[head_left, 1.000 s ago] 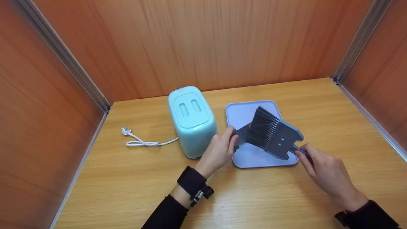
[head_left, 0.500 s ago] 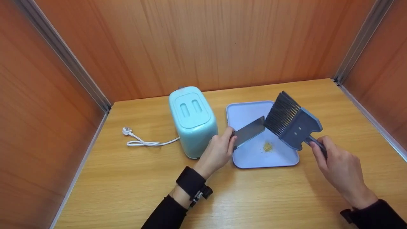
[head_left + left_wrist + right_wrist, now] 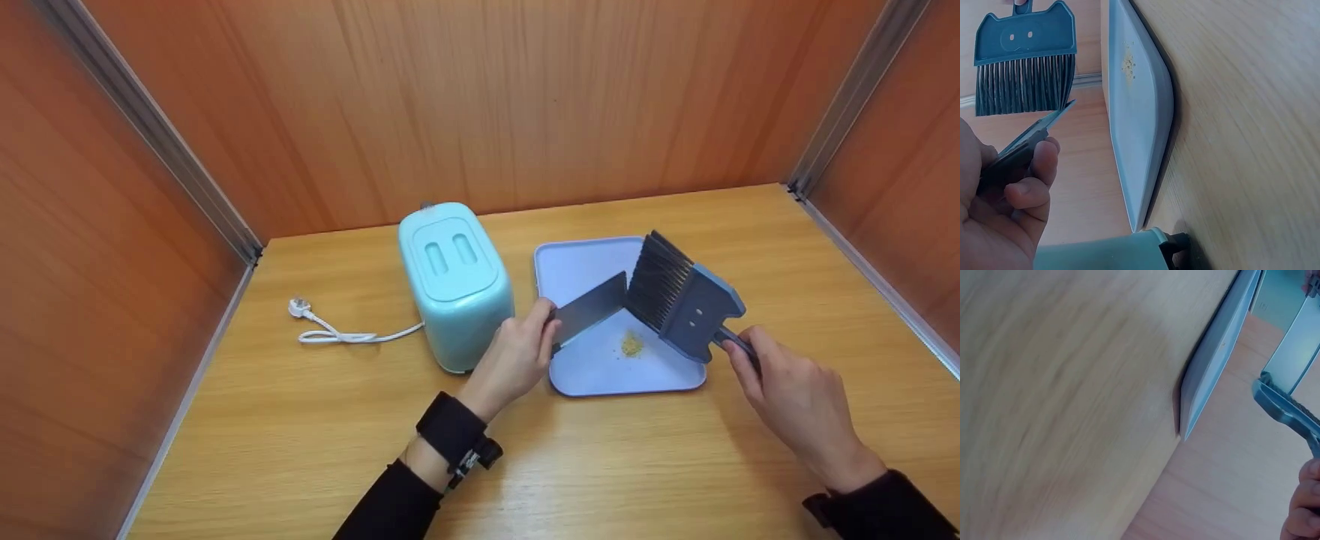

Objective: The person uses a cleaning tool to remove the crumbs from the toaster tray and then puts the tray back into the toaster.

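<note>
My left hand (image 3: 510, 364) grips a thin metal crumb tray (image 3: 591, 307) by one end, held tilted above a lavender tray (image 3: 592, 381). In my right hand (image 3: 799, 405) is the handle of a dark grey hand brush (image 3: 694, 313). Its black bristles meet the far end of the crumb tray, as the left wrist view also shows with the brush (image 3: 1024, 42). A small heap of yellowish crumbs (image 3: 631, 345) lies on the lavender tray below. Part of the right hand is cut off in the right wrist view.
A mint-green toaster (image 3: 469, 334) with its lid on stands left of the lavender tray, close to my left hand. Its white cord (image 3: 352, 339) and plug (image 3: 298, 307) lie farther left. Wooden panels (image 3: 525, 105) enclose the table at the back and sides.
The brush swung right off the crumb tray, bringing the crumb heap into sight, then came back slightly left and down to the crumb tray's far end. My left hand has stayed nearly still.
</note>
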### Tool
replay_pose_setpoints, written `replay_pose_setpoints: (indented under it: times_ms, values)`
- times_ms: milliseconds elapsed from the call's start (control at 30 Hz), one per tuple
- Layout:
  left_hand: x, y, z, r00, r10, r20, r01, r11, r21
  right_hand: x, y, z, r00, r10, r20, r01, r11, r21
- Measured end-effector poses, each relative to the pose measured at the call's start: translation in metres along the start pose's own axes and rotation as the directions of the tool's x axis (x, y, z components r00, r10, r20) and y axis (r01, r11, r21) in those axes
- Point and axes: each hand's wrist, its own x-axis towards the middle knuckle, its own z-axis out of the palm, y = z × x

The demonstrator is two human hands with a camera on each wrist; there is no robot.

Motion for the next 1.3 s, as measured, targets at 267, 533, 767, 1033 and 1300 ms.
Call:
replay_pose_setpoints:
  times_ms: [267,533,767,1033,1300]
  values:
    - [0.002,-0.003,0.001,0.999,-0.028,0.03,0.028,1.0,-0.003,-0.001,0.001,-0.01,0.999,0.009,-0.031,-0.009,1.0,0.012]
    - [0.003,0.0,0.002,0.999,-0.014,0.043,0.016,0.999,-0.028,0.005,0.0,-0.01,0.997,0.02,-0.072,-0.018,0.999,0.033]
    - [0.004,0.002,0.001,0.999,-0.006,0.044,0.008,0.999,-0.04,0.002,0.004,-0.004,1.0,0.002,-0.028,-0.002,1.0,-0.005]
    - [0.004,0.0,0.001,1.0,0.021,-0.003,-0.021,1.0,0.005,-0.002,0.001,-0.005,0.999,-0.053,-0.003,0.053,0.998,0.014]
    - [0.005,0.0,0.003,1.0,0.006,-0.001,-0.006,0.999,-0.04,-0.006,-0.026,-0.011,0.999,-0.04,0.021,0.035,0.98,0.197]
